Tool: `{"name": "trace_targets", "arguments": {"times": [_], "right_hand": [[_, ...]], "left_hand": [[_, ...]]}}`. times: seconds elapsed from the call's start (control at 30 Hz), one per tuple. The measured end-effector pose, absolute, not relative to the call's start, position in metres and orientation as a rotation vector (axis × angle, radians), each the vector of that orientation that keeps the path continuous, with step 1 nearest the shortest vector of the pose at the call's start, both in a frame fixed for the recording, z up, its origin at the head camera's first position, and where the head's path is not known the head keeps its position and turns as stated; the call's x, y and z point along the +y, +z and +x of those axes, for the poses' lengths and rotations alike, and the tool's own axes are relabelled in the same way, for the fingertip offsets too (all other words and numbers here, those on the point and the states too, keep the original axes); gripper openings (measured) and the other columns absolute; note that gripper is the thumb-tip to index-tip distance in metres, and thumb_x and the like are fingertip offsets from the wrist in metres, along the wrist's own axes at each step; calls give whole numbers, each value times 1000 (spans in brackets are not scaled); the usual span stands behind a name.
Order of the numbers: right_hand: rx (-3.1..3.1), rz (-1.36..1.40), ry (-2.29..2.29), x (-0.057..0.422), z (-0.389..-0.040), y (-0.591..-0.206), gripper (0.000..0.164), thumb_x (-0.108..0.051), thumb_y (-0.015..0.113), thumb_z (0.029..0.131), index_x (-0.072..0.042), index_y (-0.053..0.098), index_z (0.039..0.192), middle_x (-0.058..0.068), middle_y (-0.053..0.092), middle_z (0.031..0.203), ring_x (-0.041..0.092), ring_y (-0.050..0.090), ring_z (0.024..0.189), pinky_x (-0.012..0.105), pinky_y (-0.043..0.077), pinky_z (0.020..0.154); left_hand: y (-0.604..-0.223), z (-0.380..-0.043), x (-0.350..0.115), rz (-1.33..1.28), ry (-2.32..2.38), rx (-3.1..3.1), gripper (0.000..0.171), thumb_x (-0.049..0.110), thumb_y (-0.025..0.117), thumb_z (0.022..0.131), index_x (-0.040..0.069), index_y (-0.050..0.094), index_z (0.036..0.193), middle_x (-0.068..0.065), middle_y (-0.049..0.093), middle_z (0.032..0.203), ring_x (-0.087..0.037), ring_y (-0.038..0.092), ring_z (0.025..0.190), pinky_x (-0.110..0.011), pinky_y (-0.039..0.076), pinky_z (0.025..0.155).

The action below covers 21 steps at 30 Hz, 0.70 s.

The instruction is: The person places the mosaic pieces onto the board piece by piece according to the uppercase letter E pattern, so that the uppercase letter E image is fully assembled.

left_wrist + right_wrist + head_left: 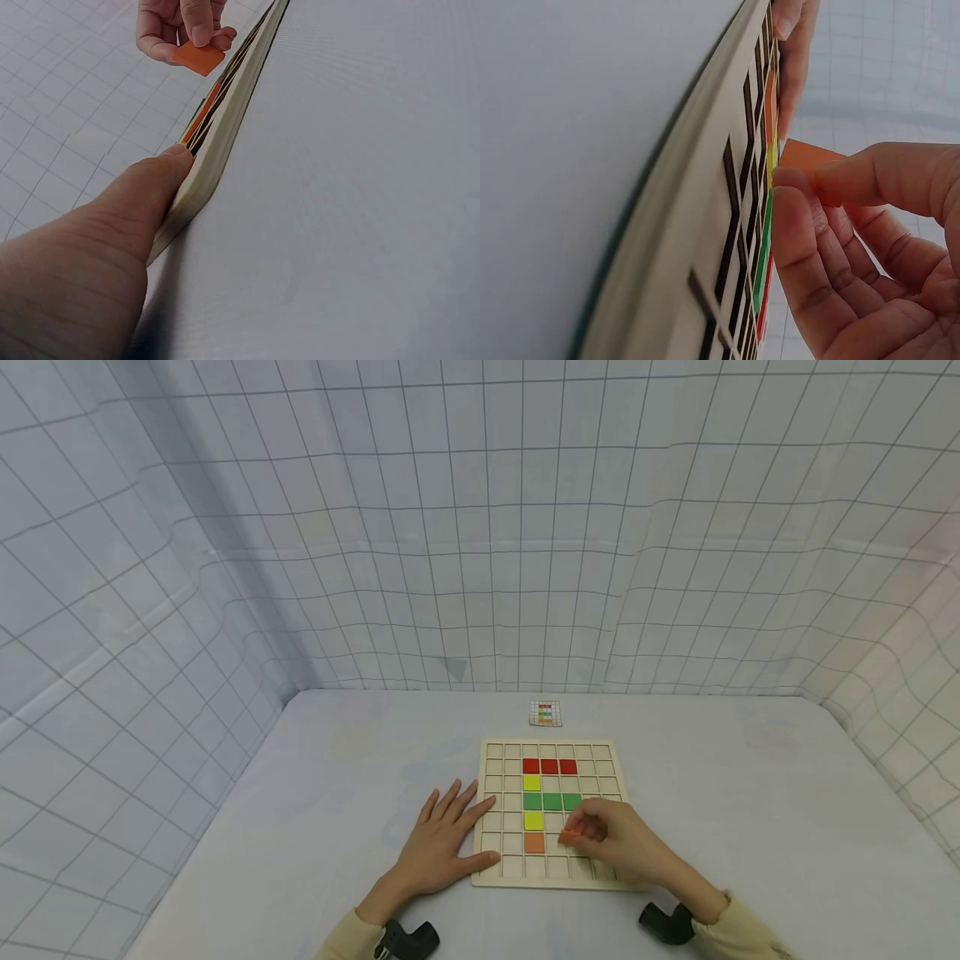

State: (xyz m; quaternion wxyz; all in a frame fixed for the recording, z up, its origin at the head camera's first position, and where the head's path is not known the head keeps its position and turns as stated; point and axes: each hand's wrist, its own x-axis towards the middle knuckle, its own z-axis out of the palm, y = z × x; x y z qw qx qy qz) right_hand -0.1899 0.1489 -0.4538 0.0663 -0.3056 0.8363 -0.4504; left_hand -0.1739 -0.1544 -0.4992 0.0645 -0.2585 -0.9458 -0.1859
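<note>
A pale wooden grid board (pixel 512 866) lies on the table with square coloured tiles in some cells. Three red tiles (pixel 550 767) form a row near the top, and three green tiles (pixel 552 802) form another lower down. A yellow tile (pixel 532 782) sits between those rows, another yellow tile (pixel 533 821) is under the green row, and an orange tile (pixel 534 842) lies below that. My right hand (pixel 618 839) pinches a second orange tile (pixel 810 159), tilted above the board. With fingers spread, my left hand (pixel 442 847) rests at the board's left edge, thumb on its rim.
A small printed card (pixel 545 713) with a coloured grid pattern lies behind the board. White cloth with dark grid lines (pixel 480 527) hangs at the back and both sides of the white table (pixel 337 793). Black devices (pixel 666 924) are strapped at both wrists.
</note>
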Motion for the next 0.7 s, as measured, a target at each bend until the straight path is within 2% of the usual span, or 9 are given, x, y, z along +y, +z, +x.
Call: {"name": "trace_targets", "arguments": {"times": [0.27, 0.7], "right_hand": [[2535, -896, -1229, 134, -189, -455, 11, -7, 72, 84, -16, 66, 87, -11, 58, 77, 7, 54, 68, 24, 49, 59], [2701, -865, -1062, 132, -189, -456, 10, -11, 72, 84, -21, 68, 83, -16, 58, 77, 5, 51, 65, 23, 45, 56]], "left_hand": [[-500, -174, -155, -782, -551, -2851, 76, 67, 48, 87, 24, 36, 148, -6, 23, 155, -29, 12, 142, -53, 5, 110], [-501, -174, -154, -779, -566, -2839, 76, 68, 48, 87, 24, 37, 148, -6, 25, 154, -29, 13, 142, -53, 6, 110]]}}
